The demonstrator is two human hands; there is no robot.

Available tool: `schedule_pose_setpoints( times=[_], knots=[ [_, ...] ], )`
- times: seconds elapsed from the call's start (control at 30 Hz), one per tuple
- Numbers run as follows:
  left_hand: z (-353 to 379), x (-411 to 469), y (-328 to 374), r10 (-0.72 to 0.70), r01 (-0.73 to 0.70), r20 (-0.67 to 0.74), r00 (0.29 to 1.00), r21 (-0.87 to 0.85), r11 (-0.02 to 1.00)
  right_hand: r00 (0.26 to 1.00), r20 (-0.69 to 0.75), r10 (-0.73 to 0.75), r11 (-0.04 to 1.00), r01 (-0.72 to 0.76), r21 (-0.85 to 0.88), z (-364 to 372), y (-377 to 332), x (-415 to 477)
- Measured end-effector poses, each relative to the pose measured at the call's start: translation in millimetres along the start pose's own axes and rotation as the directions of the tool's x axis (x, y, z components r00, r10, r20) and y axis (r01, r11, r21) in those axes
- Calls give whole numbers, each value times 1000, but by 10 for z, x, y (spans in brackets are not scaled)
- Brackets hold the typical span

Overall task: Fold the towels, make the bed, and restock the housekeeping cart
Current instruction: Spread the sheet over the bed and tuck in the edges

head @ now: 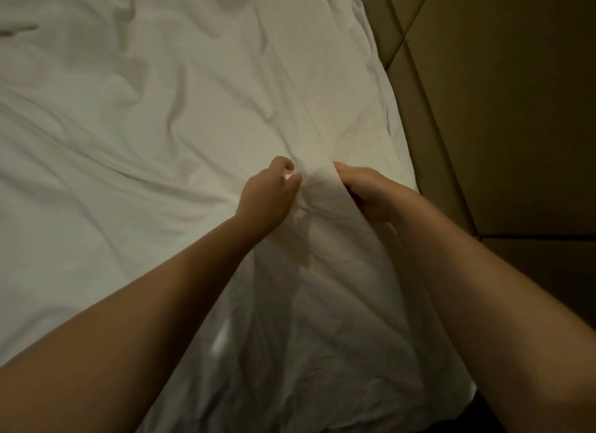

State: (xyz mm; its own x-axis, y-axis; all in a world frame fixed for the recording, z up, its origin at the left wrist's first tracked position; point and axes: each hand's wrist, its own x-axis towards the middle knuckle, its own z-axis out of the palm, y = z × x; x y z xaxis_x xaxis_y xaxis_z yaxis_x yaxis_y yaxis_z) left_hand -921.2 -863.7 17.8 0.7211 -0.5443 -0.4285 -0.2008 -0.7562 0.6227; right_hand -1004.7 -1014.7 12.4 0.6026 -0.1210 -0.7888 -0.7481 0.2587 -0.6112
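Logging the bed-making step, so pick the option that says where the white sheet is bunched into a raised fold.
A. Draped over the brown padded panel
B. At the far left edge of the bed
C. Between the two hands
C: the white sheet rises in a fold between the left hand, which pinches its side, and the right hand, which grips it; the brown padded panel is uncovered.

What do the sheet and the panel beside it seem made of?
The sheet: thin woven cloth, perhaps cotton, white, matte; it creases softly and bunches in the right hand. The panel: probably padded leather or vinyl, tan, smooth; recessed seams divide it, though dim light leaves this open.
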Motion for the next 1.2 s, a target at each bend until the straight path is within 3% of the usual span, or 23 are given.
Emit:
schedule_pose_setpoints(
  times=[0.1,0.2,0.27,0.33,0.4,0.47,0.53,0.6,0.73,0.87,0.97,1.2],
  knots=[
    [69,79,168,-266,311,167,950,-396,864,995,31,95,988,-98,118,-15,43,-10],
    [76,142,244,-297,368,226,928,-418,831,996,9,86,964,-86,250,-94,33,-2],
    [99,175,272,-279,355,237,930,-396,847,995,17,97,967,-98,237,-173,40,-45],
    [137,197,293,-238,320,248,939,-372,871,995,-36,93,988,-88,129,-228,69,-98],
    [184,211,295,-163,225,214,963,-303,926,975,-219,-39,996,20,-89,-263,114,-107],
    [207,227,289,-49,68,133,990,-147,987,850,-469,-241,935,75,-345,-292,175,-56],
    [213,235,285,78,-79,62,995,19,997,716,-648,-261,945,53,-323,-339,230,-18],
    [216,259,238,190,-193,34,981,154,969,647,-729,-224,959,14,-282,-380,277,20],
    [248,298,100,286,-285,38,957,272,919,640,-734,-228,934,-70,-351,-356,340,61],
    [254,294,58,332,-329,39,942,297,896,682,-713,-165,979,25,-203,-413,398,-8],
    [286,278,35,351,-348,59,934,364,864,763,-632,-139,973,-13,-230,-468,551,-229],
    [435,135,87,313,-319,96,945,483,815,791,-608,-60,997,20,-73,-342,1073,-712]
  ],
)
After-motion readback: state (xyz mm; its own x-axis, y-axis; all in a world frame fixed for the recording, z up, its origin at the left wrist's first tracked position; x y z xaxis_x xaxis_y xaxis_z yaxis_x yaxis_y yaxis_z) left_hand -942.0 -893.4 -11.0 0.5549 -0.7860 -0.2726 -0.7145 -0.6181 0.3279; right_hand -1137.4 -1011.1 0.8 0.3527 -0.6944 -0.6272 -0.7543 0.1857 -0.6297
